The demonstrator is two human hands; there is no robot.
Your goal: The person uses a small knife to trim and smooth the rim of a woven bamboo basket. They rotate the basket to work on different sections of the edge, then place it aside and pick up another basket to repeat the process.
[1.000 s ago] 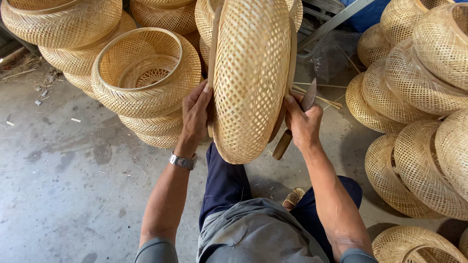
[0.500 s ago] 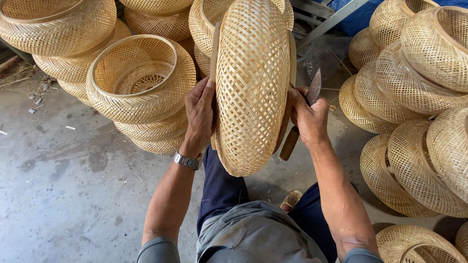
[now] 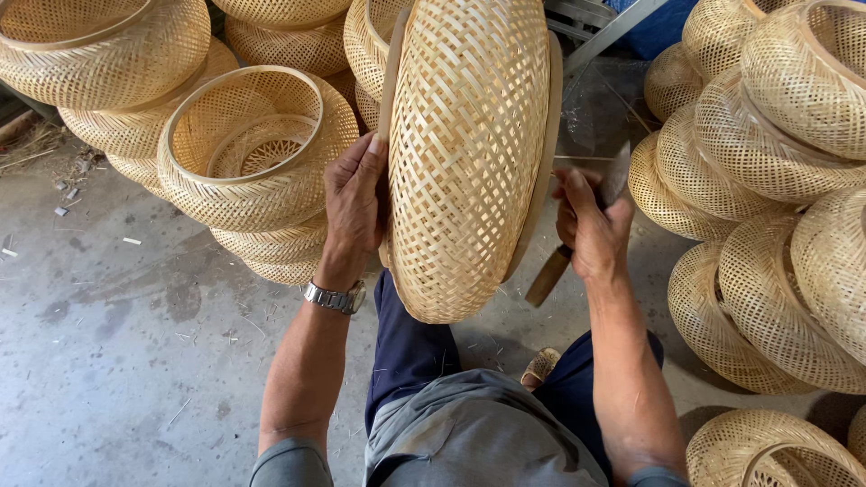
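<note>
1. Pale woven bamboo lampshade-shaped basket (image 3: 469, 153), round and bulging, stood on edge over the person's lap, wooden rim hoops facing left and right.
2. Left hand (image 3: 354, 203) flat against the basket's left rim, fingers stretched upward, palm pressing the weave; open grip, not wrapped round anything.
3. Silver metal wristwatch (image 3: 336, 297) on the left wrist, just below the basket's lower left side.
4. Right hand (image 3: 591, 230) at the basket's right rim, fingers curled shut around a knife with a wooden handle and grey metal blade (image 3: 577, 230); handle sticks out down-left toward the basket's bottom, blade points up-right away from it.
5. Whether the right hand's thumb touches the basket rim: cannot tell.
6. Open-topped woven bamboo basket with a light hoop rim (image 3: 253, 153) left of the held basket, sitting on a stack of similar ones, near the left hand but apart from it.
7. Pile of same woven bamboo baskets (image 3: 767, 180) right of the held basket, stacked on edge.
8. More baskets behind the held one, top of view.
9. Grey concrete floor (image 3: 117, 361) below-left of the held basket, littered with thin bamboo slivers.
10. Dark blue trousers (image 3: 410, 352) under the basket, grey shirt below that.
</note>
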